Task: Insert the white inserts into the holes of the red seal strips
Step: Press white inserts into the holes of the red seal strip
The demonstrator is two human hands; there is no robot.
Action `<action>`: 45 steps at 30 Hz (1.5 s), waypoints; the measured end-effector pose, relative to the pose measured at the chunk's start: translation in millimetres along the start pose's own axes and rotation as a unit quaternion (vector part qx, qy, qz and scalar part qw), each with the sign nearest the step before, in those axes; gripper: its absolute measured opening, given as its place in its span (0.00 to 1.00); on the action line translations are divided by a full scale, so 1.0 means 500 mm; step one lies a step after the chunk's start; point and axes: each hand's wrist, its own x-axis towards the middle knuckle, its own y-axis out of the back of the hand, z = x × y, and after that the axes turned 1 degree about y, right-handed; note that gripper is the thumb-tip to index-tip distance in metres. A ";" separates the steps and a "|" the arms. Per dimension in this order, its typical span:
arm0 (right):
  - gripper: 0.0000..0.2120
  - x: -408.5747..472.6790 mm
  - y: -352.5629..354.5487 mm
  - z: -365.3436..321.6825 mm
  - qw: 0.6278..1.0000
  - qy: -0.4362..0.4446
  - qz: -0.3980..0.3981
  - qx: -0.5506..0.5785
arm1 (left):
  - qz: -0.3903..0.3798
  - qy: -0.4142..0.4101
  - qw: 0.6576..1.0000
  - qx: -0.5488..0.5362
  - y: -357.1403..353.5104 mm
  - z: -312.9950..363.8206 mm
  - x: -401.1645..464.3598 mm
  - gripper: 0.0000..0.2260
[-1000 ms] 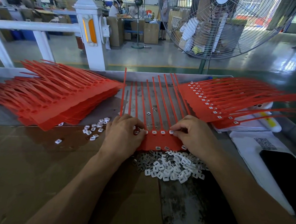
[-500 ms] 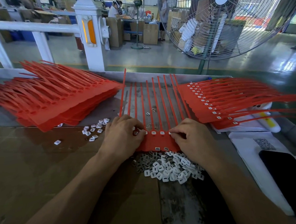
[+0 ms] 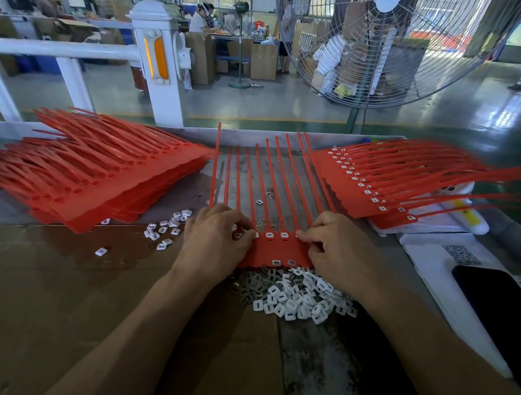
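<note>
Both grips pinch at one red seal strip set [image 3: 282, 251], centre frame: left hand [image 3: 216, 239] and right hand [image 3: 332, 248], fingers curled onto its hole row.
Head view: two seated white inserts [image 3: 276, 234] show; holes under the fingers hidden. Loose inserts [image 3: 296, 299] heaped below; unfilled stack [image 3: 93, 180] upper left, filled stack [image 3: 383, 183] right, judged early-to-midway.

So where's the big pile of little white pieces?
In the head view, the pile of white inserts lies on the table near the middle, just in front of the red strip sheet, between the person's two wrists.

Red stacks [image 3: 106, 188] flank my strip [image 3: 282, 248], inserts [image 3: 296, 299] heaped just before it, open cardboard [image 3: 61, 301] leftward (few strays).
</note>
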 end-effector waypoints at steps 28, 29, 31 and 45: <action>0.03 0.033 -0.017 0.005 0.980 -0.114 0.059 0.150 | 0.004 0.008 1.000 -0.003 0.003 -0.001 0.013 0.05; 0.03 0.034 -0.016 0.005 0.980 -0.115 0.059 0.149 | 0.003 0.008 1.000 -0.003 0.003 -0.001 0.013 0.05; 0.03 0.034 -0.015 0.002 0.982 -0.113 0.059 0.140 | 0.001 0.009 1.000 -0.005 0.004 -0.001 0.012 0.05; 0.03 0.029 -0.021 0.003 0.982 -0.121 0.069 0.124 | 0.007 0.004 1.000 -0.013 0.005 0.000 0.008 0.04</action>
